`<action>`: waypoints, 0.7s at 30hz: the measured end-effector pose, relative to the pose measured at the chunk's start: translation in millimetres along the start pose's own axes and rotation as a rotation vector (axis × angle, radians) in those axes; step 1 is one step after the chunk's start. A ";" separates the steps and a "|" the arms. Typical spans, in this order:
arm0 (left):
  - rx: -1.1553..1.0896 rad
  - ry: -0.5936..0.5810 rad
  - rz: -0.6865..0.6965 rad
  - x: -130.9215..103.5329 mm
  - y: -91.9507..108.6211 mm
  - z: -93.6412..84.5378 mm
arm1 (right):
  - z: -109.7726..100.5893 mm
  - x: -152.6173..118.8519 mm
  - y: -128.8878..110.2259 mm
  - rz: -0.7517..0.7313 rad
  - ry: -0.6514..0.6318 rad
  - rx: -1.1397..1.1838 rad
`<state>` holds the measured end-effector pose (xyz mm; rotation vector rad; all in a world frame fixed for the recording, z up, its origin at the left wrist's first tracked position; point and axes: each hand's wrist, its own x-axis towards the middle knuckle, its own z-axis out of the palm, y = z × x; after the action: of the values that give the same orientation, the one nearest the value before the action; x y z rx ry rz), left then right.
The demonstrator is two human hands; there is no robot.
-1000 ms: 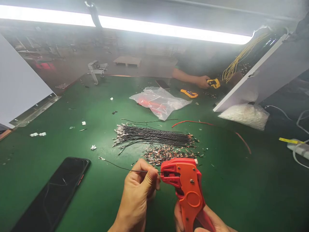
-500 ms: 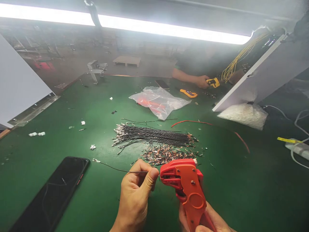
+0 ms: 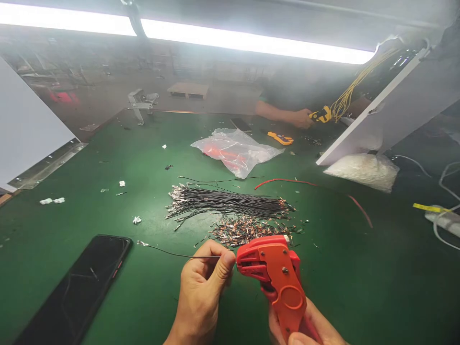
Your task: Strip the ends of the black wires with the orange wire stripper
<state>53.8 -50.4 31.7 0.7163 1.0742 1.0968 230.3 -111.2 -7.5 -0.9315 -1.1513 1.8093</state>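
Between thumb and fingers, my left hand (image 3: 204, 282) pinches a thin black wire (image 3: 168, 252) that has a metal terminal at its far left end. The wire's other end is hidden at my fingertips, right by the jaws of the red wire stripper (image 3: 275, 273). My right hand (image 3: 305, 326) is wrapped round the stripper's handles low in the view. Just beyond my hands lies a pile of short black-and-copper wire scraps (image 3: 240, 231). Behind that, a bundle of black wires (image 3: 226, 201) lies crosswise, with terminals at the left and bare copper at the right.
A black phone (image 3: 75, 292) lies at the left. Past the bundle are a clear plastic bag (image 3: 237, 148) with something red inside and a loose red wire (image 3: 283, 180). Across the table, a co-worker's hand (image 3: 302, 118) holds a yellow tool. A white panel (image 3: 395, 105) slants at the right.
The stripper has shifted slightly left, its jaws now against my left fingertips. My left hand is nearly still. The co-worker's yellow tool has moved up and right to the yellow wires.
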 end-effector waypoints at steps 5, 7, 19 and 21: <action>-0.028 0.003 -0.040 -1.9 -1.1 0.1 | -6.7 1.5 7.4 0.004 -0.133 -0.001; -0.030 0.011 -0.052 -2.7 -1.3 1.0 | -7.7 -0.4 11.4 -0.006 -0.075 0.046; -0.001 0.164 0.036 6.1 4.9 -5.7 | -10.9 -0.3 -2.7 0.005 -0.174 0.349; 0.023 0.189 0.071 8.0 3.6 -7.5 | -20.7 -3.9 -11.4 -0.030 -0.027 0.298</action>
<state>46.2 -42.0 29.7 0.6831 1.2309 1.2339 252.7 -104.0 -2.8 -0.7143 -0.8742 1.9092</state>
